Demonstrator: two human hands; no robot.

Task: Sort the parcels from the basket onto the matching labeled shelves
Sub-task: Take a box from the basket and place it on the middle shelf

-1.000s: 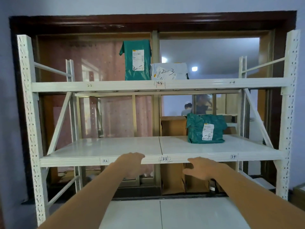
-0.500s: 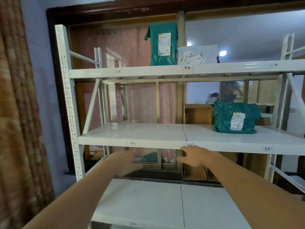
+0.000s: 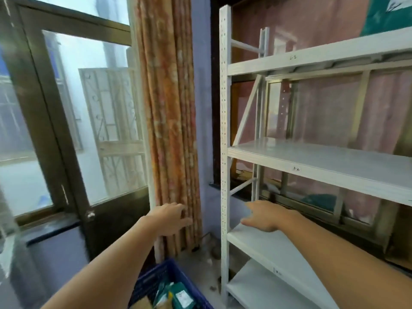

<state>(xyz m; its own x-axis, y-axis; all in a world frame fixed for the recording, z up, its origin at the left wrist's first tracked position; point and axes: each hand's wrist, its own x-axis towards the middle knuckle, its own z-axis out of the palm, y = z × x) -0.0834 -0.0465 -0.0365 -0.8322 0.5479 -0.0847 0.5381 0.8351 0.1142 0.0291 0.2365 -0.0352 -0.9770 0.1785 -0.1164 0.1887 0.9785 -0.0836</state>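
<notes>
The shelves (image 3: 312, 157) were off-white, the basket (image 3: 160, 279) blue latticed, its parcels (image 3: 181, 295) green, the curtain (image 3: 169, 112) mottled orange-pink, the door frame (image 3: 55, 121) dark brown.

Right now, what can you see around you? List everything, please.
Shelf rack: one, white metal, on the right, labelled boards.
Basket: one, blue plastic, on the floor at bottom centre.
Parcels: several, green and brown, inside the basket; exact count unclear.
Green parcel: one, partly visible, top right on the upper shelf.
Curtain: one, orange patterned, centre.
Door: one, dark frame with glass, left.
Left hand: open, empty, in front of the curtain.
Right hand: open, empty, near the rack's post.
</notes>
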